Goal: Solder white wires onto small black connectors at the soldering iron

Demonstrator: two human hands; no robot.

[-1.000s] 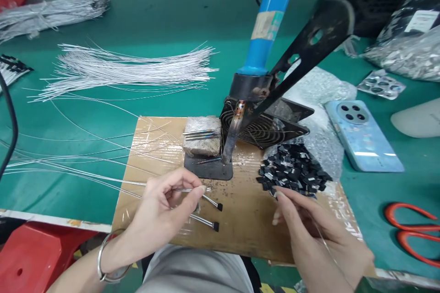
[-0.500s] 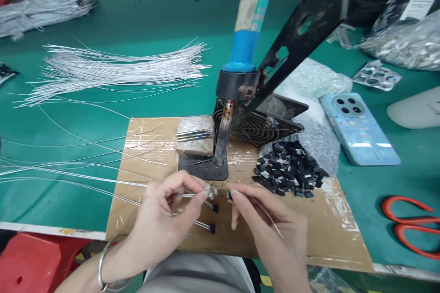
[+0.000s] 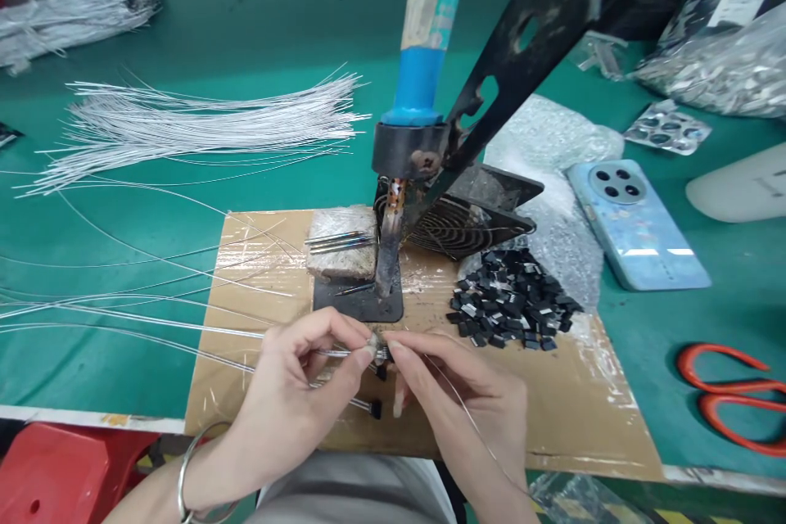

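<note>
My left hand [image 3: 300, 381] is closed in a pinch on a small silver-grey piece [image 3: 374, 341] whose kind I cannot make out. My right hand [image 3: 463, 393] pinches a small black connector [image 3: 383, 352] with fine metal pins facing left. Both sets of fingertips almost meet, and the two pieces touch or nearly touch. A thin wire [image 3: 470, 417] runs out of my right fingers along the palm. White wires [image 3: 233, 332] pass beneath my left hand. Below the fingertips, a black end piece [image 3: 375, 408] on wires lies on the cardboard [image 3: 571, 409].
A blue soldering iron [image 3: 423, 57] on a black bracket points down just beyond my hands. Behind it stands a fan [image 3: 454, 225]. Black connectors [image 3: 516, 299] are heaped at right, near a phone [image 3: 639, 221] and red-handled scissors [image 3: 730, 393]. A white wire bundle [image 3: 214, 123] lies at back left.
My right hand has moved left, bringing the black connector up to the silver-grey piece in my left fingers. The gap between the hands has closed. The whole view has shifted slightly.
</note>
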